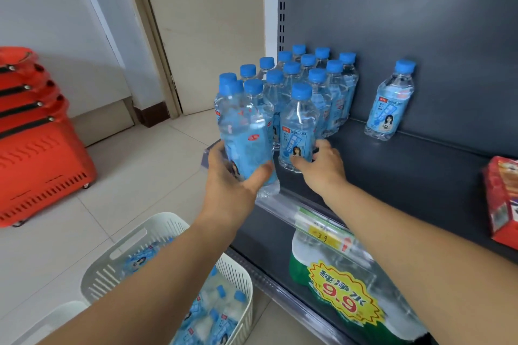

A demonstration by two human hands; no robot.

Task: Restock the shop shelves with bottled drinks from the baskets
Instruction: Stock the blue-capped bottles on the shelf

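Several clear soda bottles (308, 78) with blue caps and blue labels stand grouped at the left end of the dark shelf (406, 173). My left hand (232, 179) grips two such bottles (244, 131) at the shelf's front left corner, held upright. My right hand (322, 162) is closed around the base of a single bottle (298, 129) standing on the shelf at the front of the group. One more bottle (391, 101) stands alone farther right near the back panel. A white slotted basket (173, 235) on the floor below holds several more bottles.
Stacked red shopping baskets (36, 154) stand on the tiled floor at the left. A red packet (501, 199) lies at the shelf's right edge. Below, a large water pack with a yellow 9.9 price sign (344, 294) fills the lower shelf.
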